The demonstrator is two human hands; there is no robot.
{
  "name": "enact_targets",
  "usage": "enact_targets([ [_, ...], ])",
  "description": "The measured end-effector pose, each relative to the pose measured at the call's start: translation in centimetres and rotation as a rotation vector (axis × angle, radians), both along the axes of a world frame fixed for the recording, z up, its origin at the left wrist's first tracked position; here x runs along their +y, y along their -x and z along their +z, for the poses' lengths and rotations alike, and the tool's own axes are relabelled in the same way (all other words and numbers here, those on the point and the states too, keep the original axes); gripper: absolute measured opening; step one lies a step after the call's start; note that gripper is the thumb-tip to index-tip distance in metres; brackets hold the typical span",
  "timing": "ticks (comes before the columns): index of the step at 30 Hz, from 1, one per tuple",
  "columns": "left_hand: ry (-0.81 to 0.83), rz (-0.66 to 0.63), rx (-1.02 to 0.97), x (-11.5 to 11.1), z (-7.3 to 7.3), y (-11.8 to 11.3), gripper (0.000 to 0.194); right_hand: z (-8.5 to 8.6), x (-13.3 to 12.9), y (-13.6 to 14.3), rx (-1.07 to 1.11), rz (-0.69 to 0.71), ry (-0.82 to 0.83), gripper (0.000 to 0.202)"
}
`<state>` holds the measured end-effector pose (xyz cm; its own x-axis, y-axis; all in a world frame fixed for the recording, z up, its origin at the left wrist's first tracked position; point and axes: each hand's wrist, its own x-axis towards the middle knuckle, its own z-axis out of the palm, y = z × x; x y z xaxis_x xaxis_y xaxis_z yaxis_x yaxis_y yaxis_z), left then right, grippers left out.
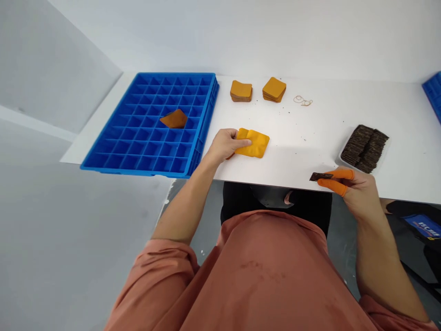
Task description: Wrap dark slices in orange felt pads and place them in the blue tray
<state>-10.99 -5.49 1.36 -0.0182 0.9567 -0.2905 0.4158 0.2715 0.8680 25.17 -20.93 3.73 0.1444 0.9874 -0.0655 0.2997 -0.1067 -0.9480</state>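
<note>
My left hand holds a yellow pouch-like piece over the table, thumb on top. Something brown shows just under that hand, mostly hidden. Between orange-covered fingertips, my right hand pinches a thin dark brown strip near the table's front edge. Just beyond the right hand is a white container packed with rows of similar dark strips. Two stacks of orange-brown squares, a left one and a right one, lie at the back of the table.
A blue divided tray stands at the left, with one brown piece lying across its compartments. Thin loops and dark crumbs lie on the white table. Another blue container is at the right edge.
</note>
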Motion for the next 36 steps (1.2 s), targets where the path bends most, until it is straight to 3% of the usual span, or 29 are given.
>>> enact_targets([
  [4,0.036,-0.012,-0.021,0.6,-0.4,-0.6,0.022,0.0,0.1,0.2,0.012,0.031,-0.008,0.013],
  [10,-0.076,0.03,-0.062,1.0,-1.0,1.4,0.018,-0.4,0.6,2.0,0.194,0.025,0.064,0.02],
  [17,-0.5,0.051,-0.027,-1.1,-1.6,1.5,0.033,-1.7,1.9,4.6,0.489,0.122,0.172,0.031],
  [22,-0.748,-0.028,-0.023,-2.8,-1.5,0.3,0.032,-1.8,2.0,5.2,0.525,0.165,0.226,0.034],
  [27,-0.982,-0.057,0.127,-2.9,-3.2,-0.6,0.038,-2.1,2.0,5.1,0.517,0.144,0.203,0.032],
  [30,-1.001,-0.228,0.393,-2.9,-4.4,-1.2,0.027,-2.2,1.9,5.1,0.497,0.133,0.183,0.033],
  [33,-0.85,-0.514,0.569,-3.1,-4.5,-1.2,0.011,-2.2,1.7,5.0,0.509,0.147,0.193,0.034],
  [36,-0.71,-0.719,0.596,-2.9,-3.8,-0.7,0.022,-2.2,1.4,4.8,0.504,0.161,0.218,0.036],
])
